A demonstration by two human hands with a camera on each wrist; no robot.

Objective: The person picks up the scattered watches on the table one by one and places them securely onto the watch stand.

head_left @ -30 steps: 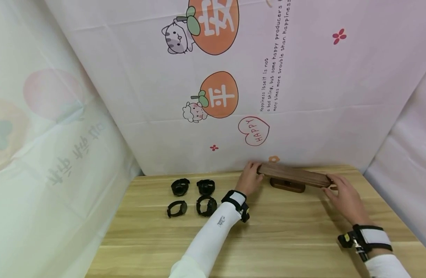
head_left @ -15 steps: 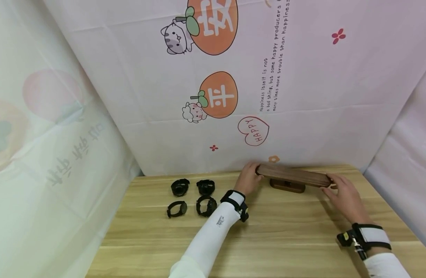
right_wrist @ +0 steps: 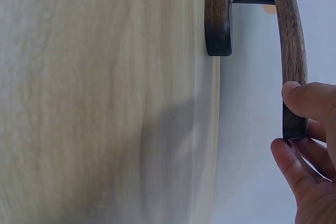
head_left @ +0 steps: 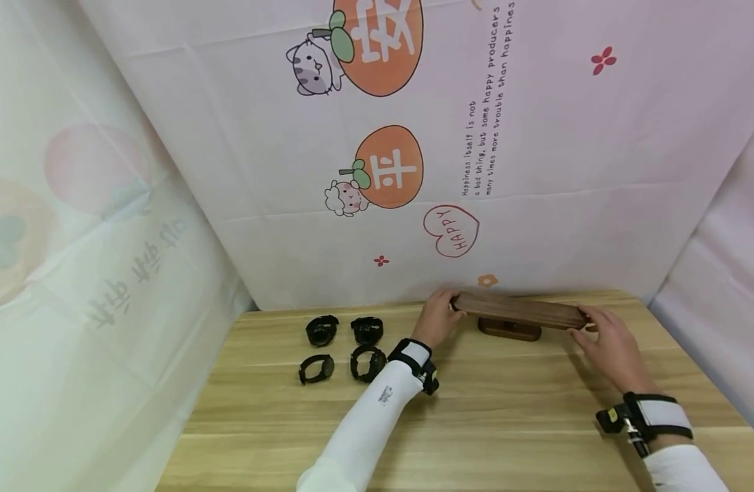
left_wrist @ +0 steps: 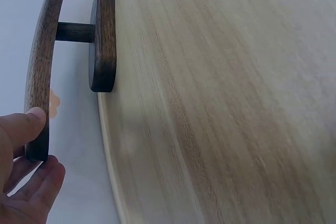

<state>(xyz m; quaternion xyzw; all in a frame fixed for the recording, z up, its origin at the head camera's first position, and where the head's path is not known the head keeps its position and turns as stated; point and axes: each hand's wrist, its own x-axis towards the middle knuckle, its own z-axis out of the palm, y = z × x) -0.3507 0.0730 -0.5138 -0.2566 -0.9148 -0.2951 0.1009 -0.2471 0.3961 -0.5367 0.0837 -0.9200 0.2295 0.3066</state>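
Note:
A dark brown wooden T-bar stand (head_left: 518,309) stands at the back of the table. Its long top bar (left_wrist: 42,51) is carried on a short post (left_wrist: 74,32) above a rounded base (head_left: 508,330). My left hand (head_left: 436,320) pinches the bar's left end, thumb on the near face. At the opposite end, my right hand (head_left: 613,348) grips the bar in the same way, as the right wrist view shows with the thumb (right_wrist: 302,98) on the wood. The base rests on the tabletop near its back edge. In the head view the bar hides most of the post.
Several black wristwatches lie in two rows left of my left forearm, among them one at the back left (head_left: 322,331) and one at the front left (head_left: 317,369). A printed white cloth (head_left: 278,266) hangs behind the wooden table (head_left: 506,424), with more cloth at both sides.

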